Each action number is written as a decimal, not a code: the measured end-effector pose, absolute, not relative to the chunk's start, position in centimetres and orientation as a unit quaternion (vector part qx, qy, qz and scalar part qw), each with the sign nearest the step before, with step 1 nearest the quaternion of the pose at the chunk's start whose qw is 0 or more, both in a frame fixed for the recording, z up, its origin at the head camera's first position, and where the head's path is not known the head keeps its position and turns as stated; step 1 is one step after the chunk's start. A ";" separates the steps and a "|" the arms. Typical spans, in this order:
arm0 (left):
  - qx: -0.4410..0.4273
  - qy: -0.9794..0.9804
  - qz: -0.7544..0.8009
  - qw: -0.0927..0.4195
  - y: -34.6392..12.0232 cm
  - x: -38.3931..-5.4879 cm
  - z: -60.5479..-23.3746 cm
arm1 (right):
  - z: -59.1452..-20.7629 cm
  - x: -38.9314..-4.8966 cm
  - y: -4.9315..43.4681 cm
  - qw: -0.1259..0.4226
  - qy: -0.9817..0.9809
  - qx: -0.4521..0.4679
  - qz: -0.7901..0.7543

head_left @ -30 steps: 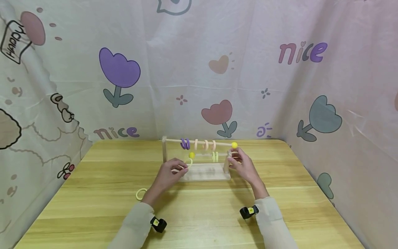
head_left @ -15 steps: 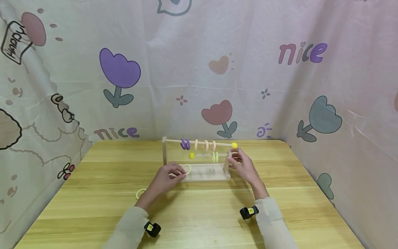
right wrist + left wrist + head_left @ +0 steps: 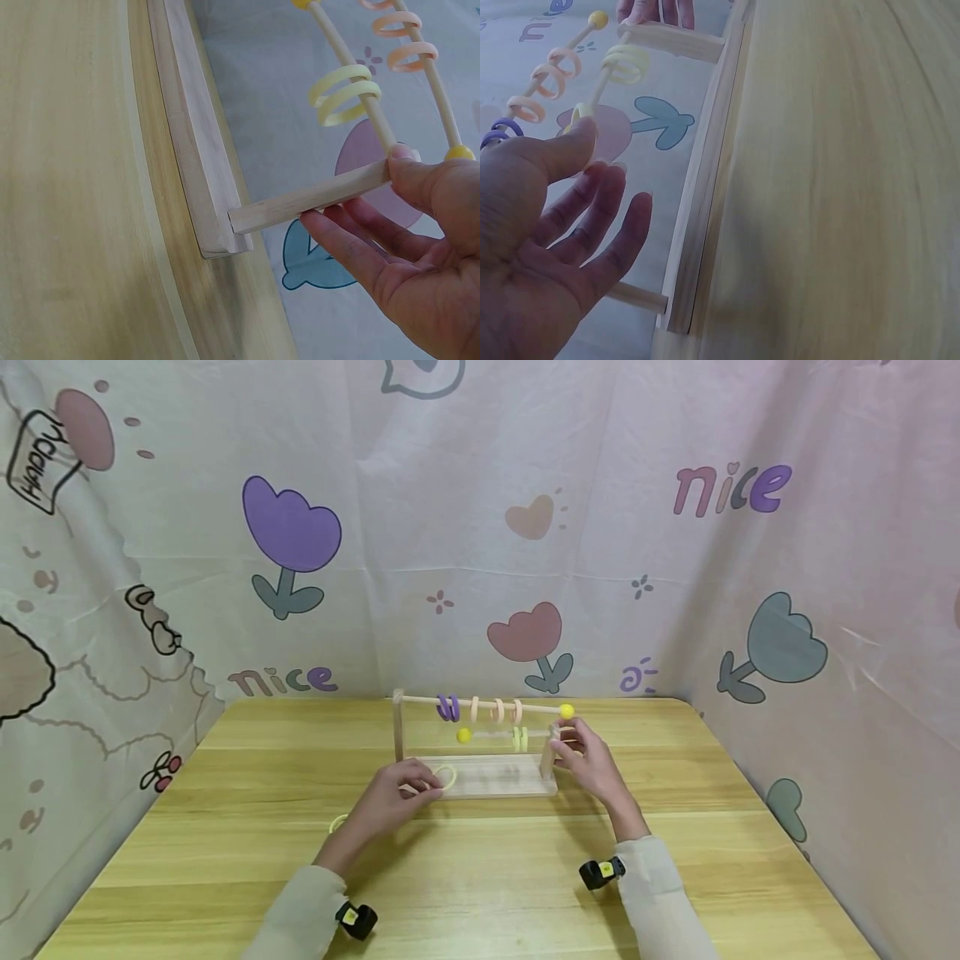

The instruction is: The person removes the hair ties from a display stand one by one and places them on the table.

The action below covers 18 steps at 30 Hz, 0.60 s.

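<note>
Far left, a spare ring (image 3: 338, 821) lies on the table (image 3: 480, 877), at about 8 o'clock from the left hand (image 3: 401, 789) and partly hidden by that wrist. Then the tall post (image 3: 398, 727) of a little wooden stand, just behind the hand. The left hand has a pretty tight fingertip pinch on one yellow ring (image 3: 455, 774), thumb on one side, other fingers loose and spread; forefinger's mostly hidden in the wrist view.

Here's the bit I reckon matters: from that pinch, the yellow ball (image 3: 464, 736) capping the lower rod (image 3: 379, 124) sits at roughly 1 o'clock, near but apart in the head view. Can't judge the depth gap. The rod's long axis runs from the ball off toward 3 o'clock, while the ring looks almost round from above, so its hole seems to face the head camera more than the rod. Left hand's clearly the nearer one to the ball.

Going right, two pale rings (image 3: 520, 739) hang on that rod, under the peach rings (image 3: 497, 711) up top. Last, the short post (image 3: 548, 756), where the right hand (image 3: 588, 760) has a thumb-and-fingers hold near the top, by the rod's fixed end.
</note>
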<state>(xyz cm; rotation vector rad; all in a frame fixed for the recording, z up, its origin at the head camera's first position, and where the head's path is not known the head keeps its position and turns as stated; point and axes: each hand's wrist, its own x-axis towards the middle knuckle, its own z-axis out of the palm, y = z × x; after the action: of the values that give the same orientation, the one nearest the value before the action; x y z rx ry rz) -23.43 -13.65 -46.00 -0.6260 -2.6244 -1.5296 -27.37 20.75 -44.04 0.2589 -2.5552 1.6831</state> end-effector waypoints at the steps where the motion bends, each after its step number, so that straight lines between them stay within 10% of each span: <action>1: -0.205 -0.847 -0.490 0.022 -13.8 -23.4 -46.0 | -44.0 -27.4 20.7 0.035 -0.831 0.084 0.548; 18: -0.229 -0.853 -0.469 0.016 -16.0 -22.7 -46.2 | -44.0 -27.4 20.9 0.031 -0.831 0.084 0.550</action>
<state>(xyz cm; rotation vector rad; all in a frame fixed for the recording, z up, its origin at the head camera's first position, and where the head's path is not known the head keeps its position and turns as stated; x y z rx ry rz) -22.73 -15.98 -46.21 -0.7114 -2.6534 -1.4574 -27.39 20.88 -44.03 0.2584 -2.5594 1.6934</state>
